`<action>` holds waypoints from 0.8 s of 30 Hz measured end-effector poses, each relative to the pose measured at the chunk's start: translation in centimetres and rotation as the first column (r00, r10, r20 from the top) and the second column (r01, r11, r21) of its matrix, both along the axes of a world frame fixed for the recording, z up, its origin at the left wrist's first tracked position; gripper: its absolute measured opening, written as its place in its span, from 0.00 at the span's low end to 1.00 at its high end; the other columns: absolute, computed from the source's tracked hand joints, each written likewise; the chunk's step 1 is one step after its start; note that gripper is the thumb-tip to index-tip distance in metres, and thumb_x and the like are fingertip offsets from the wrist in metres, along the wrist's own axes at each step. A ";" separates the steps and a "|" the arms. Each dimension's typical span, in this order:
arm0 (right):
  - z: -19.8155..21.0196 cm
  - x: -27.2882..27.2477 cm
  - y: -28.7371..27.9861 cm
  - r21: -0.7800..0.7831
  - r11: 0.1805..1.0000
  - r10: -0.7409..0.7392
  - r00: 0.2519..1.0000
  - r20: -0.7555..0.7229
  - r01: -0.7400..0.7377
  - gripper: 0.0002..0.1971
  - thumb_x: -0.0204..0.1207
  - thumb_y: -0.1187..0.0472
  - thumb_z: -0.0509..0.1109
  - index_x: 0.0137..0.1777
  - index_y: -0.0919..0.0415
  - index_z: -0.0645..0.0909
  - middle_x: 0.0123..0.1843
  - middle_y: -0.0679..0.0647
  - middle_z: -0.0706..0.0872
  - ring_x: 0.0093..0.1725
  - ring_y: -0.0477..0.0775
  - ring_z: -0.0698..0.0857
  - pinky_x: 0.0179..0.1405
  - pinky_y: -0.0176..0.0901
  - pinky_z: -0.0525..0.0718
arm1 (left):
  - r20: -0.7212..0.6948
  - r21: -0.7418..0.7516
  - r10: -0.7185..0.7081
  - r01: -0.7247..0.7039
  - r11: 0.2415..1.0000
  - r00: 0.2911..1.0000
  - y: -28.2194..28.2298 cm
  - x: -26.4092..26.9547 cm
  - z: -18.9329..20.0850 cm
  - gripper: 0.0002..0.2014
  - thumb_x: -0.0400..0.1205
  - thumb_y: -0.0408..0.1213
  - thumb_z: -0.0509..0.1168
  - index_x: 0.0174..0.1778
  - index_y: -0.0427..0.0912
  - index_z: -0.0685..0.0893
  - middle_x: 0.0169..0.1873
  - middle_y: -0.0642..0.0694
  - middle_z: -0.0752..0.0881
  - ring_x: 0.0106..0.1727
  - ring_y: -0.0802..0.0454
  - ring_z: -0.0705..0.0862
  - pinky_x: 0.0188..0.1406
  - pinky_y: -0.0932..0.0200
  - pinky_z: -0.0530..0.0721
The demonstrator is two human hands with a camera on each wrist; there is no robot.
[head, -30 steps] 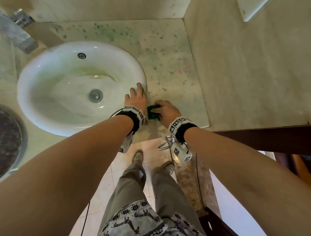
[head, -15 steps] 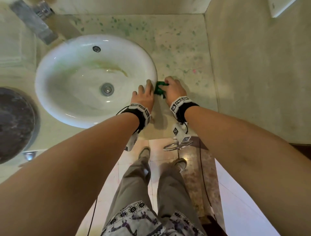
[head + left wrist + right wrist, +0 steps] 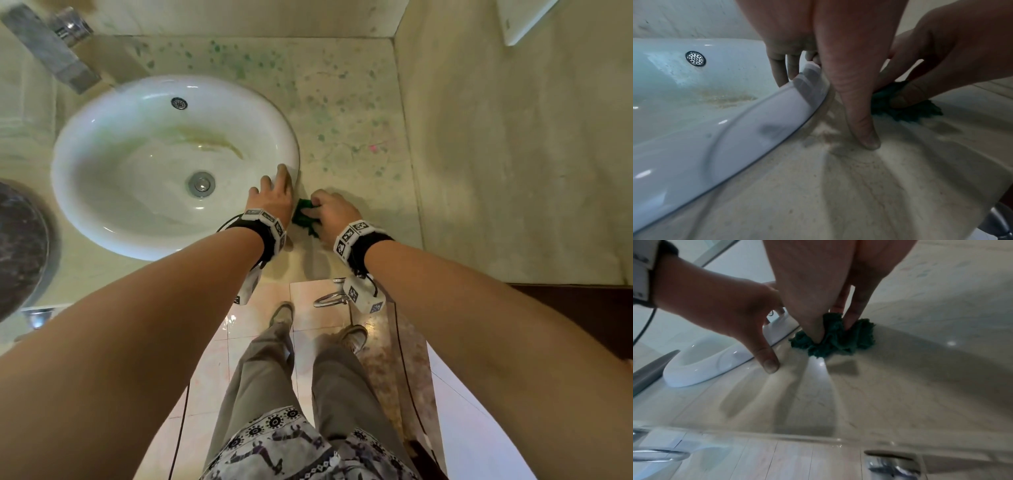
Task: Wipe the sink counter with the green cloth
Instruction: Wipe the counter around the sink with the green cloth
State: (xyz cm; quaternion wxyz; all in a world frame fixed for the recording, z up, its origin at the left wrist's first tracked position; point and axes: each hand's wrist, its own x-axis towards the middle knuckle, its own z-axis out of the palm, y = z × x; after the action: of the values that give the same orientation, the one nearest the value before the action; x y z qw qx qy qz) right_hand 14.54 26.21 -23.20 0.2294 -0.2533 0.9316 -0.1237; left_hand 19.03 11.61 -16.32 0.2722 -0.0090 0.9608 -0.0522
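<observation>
A crumpled green cloth (image 3: pixel 303 217) lies on the beige stone counter (image 3: pixel 346 113), just right of the white basin (image 3: pixel 291 144). My right hand (image 3: pixel 323 207) grips the cloth from above, thumb and fingers dug into its folds, and presses it to the counter. The right wrist view shows the cloth (image 3: pixel 838 340) bunched under those fingers (image 3: pixel 854 318). My left hand (image 3: pixel 274 192) rests on the basin's right rim, fingers draped over the rim (image 3: pixel 807 91) and thumb (image 3: pixel 863 129) tip on the counter beside the cloth (image 3: pixel 908 112).
Green speckles (image 3: pixel 260 65) dot the back of the counter. A metal faucet (image 3: pixel 51 51) stands at the back left and a dark round object (image 3: pixel 17 246) at the far left. A wall (image 3: pixel 513 154) bounds the counter on the right. A metal ring (image 3: pixel 329 299) hangs under the front edge.
My right hand pushed the cloth away along the basin's side, then drew it back toward the front edge. My left hand stayed on the basin rim.
</observation>
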 end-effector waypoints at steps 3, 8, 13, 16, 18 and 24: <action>-0.2 0.7 1.4 -0.033 0.999 0.001 1.000 -0.006 -0.001 0.08 0.77 0.48 0.66 0.52 0.47 0.76 0.52 0.52 0.78 0.44 0.59 0.82 0.39 0.41 0.76 | -0.016 -0.007 -0.002 0.002 1.000 1.000 0.1 0.1 0.1 0.73 0.51 0.64 0.83 0.82 0.28 0.53 0.79 0.36 0.51 0.65 0.37 0.71 0.57 0.47 0.80; -0.1 -0.8 4.1 -0.039 0.998 -0.042 0.995 -0.090 0.039 0.13 0.78 0.57 0.67 0.62 0.49 0.84 0.61 0.53 0.81 0.57 0.58 0.79 0.50 0.47 0.82 | -0.010 -0.011 0.000 0.000 1.000 1.000 0.1 0.4 0.0 0.74 0.48 0.63 0.84 0.81 0.28 0.53 0.79 0.35 0.51 0.62 0.36 0.71 0.53 0.48 0.79; 0.0 -3.7 6.7 -0.124 0.876 -0.470 0.883 0.001 0.466 0.11 0.80 0.51 0.64 0.57 0.55 0.80 0.56 0.56 0.78 0.44 0.56 0.81 0.41 0.39 0.76 | -0.016 -0.010 -0.002 0.002 1.000 1.000 0.0 0.5 0.1 0.71 0.49 0.62 0.84 0.80 0.29 0.57 0.78 0.35 0.53 0.62 0.37 0.72 0.52 0.48 0.79; 0.9 -4.6 7.0 -0.170 0.702 -0.688 0.720 0.092 0.692 0.09 0.80 0.53 0.66 0.56 0.56 0.77 0.54 0.56 0.74 0.39 0.56 0.78 0.42 0.43 0.79 | -0.027 -0.008 0.003 -0.003 1.000 1.000 0.2 0.4 0.3 0.71 0.50 0.61 0.84 0.81 0.29 0.55 0.79 0.36 0.53 0.63 0.38 0.72 0.52 0.49 0.78; 1.1 -4.5 6.6 -0.214 0.618 -0.743 0.651 0.156 0.756 0.08 0.80 0.54 0.66 0.53 0.56 0.76 0.53 0.56 0.72 0.36 0.53 0.77 0.44 0.43 0.79 | -0.028 -0.001 0.007 -0.007 1.000 1.000 0.2 0.4 0.4 0.71 0.50 0.61 0.84 0.81 0.29 0.54 0.78 0.36 0.53 0.63 0.38 0.71 0.53 0.49 0.78; 0.8 -1.3 6.4 -0.212 0.807 -0.548 0.833 0.079 0.551 0.09 0.81 0.52 0.65 0.55 0.56 0.79 0.56 0.57 0.76 0.41 0.51 0.75 0.36 0.34 0.67 | -0.006 -0.011 0.008 -0.008 1.000 1.000 0.1 0.3 0.3 0.72 0.49 0.62 0.84 0.81 0.29 0.55 0.78 0.35 0.53 0.61 0.37 0.72 0.52 0.48 0.79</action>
State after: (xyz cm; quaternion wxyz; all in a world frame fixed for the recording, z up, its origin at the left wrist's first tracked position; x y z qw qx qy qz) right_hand 13.28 32.63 -22.41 0.1599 0.0031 0.9431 -0.2916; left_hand 19.35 11.69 -16.01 0.2697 -0.0143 0.9612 -0.0564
